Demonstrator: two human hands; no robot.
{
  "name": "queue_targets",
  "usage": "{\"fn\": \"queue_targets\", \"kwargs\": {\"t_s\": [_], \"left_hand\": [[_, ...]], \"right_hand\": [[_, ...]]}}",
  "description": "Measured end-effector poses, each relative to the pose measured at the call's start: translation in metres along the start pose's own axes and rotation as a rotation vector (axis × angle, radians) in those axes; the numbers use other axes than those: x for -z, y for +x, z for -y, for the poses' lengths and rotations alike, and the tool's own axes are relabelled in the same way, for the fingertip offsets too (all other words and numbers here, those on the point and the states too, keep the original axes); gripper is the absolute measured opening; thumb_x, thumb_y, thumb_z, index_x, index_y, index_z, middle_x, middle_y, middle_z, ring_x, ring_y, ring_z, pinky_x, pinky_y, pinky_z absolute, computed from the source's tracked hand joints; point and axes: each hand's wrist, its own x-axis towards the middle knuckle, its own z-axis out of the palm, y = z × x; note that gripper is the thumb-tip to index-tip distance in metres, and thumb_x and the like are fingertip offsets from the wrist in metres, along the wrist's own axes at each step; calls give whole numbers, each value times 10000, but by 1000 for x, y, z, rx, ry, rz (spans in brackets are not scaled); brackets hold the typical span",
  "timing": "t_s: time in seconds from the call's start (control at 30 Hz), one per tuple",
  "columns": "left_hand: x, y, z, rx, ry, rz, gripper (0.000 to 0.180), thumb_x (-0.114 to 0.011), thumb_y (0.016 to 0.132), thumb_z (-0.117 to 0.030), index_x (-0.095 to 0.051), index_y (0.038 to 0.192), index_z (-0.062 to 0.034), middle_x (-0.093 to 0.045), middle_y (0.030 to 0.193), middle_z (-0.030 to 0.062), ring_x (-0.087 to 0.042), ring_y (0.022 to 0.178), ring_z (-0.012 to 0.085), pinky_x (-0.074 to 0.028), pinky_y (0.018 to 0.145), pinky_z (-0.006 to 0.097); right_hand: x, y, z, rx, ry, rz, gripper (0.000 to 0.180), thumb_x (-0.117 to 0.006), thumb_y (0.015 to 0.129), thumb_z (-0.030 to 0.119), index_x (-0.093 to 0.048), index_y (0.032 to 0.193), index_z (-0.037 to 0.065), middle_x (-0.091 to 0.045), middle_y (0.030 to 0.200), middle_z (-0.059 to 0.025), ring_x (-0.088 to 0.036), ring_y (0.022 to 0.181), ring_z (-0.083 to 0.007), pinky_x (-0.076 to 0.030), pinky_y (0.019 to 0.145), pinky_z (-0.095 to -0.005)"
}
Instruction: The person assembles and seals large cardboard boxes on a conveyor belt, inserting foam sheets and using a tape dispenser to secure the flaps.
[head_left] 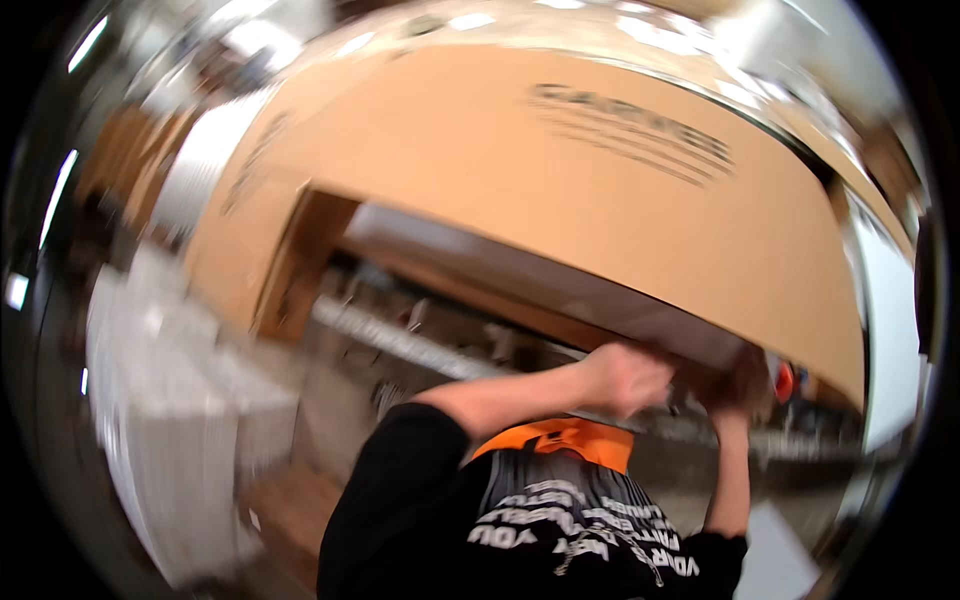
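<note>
Head view, strong motion blur throughout.

Far left: a pale white surface or covered table [170, 400], blurred, detail not readable. Beyond it, brown shapes that may be stacked boxes; cannot tell.

Centre, filling the upper frame: a large cardboard box [520, 190], tan, tilted so its right end sits lower in the picture. Dark print on its broad face, smeared. On the left of the box an open flap [300, 260] shows a darker inner wall. A grey strip [520, 275] runs along the underside edge of the box.

Lower centre: a person in a black printed shirt [560, 530] with an orange band at the collar, arms raised to the box.

Left hand [628, 378]: fingers curled up against the lower edge of the box, gripping it as far as blur allows.

Right hand [742, 385]: also pressed to the box's lower edge, just right of the left hand; fingers smeared, so I cannot tell if it grips or only props.

Right: a small orange-red object [785, 382] just beside the right hand, unidentifiable.
</note>
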Motion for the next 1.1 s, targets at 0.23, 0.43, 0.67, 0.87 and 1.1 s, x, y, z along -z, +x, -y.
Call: {"fn": "queue_targets", "kwargs": {"t_s": [0.23,0.43,0.67,0.87,1.1], "left_hand": [[156,158,-10,195,503,533,1292,-699,611,-730,-186,1475,81,-228,1516,315,-193,1400,515,-118,1164,562],[62,25,36,30,665,997,1041,-798,683,-335,-240,1475,44,-224,1510,331,-303,1309,594,-281,1073,641],[58,14,49,-14,559,844,965,-782,659,-380,-367,1430,27,-324,1474,321,-430,1194,622,-385,961,675],[59,16,47,19,574,877,794,-685,730,-254,-396,1416,21,-323,1470,329,-418,1188,644,-378,969,679],[53,16,39,36,515,808,661,-577,783,-140,-416,1403,24,-325,1480,309,-403,1232,614,-344,1010,675]], "right_hand": [[30,3,26,-3,43,-74,1050,-828,590,396,-340,1443,26,-351,1478,-206,-300,1389,-400,-216,1141,-553],[44,8,43,-31,271,143,449,-786,573,228,-702,956,10,-638,1118,-199,-548,1175,-338,-405,1018,-464],[28,-26,50,-275,209,-261,881,-862,562,331,-516,1299,-6,-398,1402,-235,-286,1351,-471,-349,1061,-570],[14,-51,71,36,249,-531,768,-814,619,257,-542,1281,-23,-486,1368,-204,-387,1316,-468,-369,1067,-554],[36,-31,72,178,90,-382,549,-692,726,228,-585,1131,-126,-611,1141,-284,-579,1107,-440,-474,971,-500]]}}
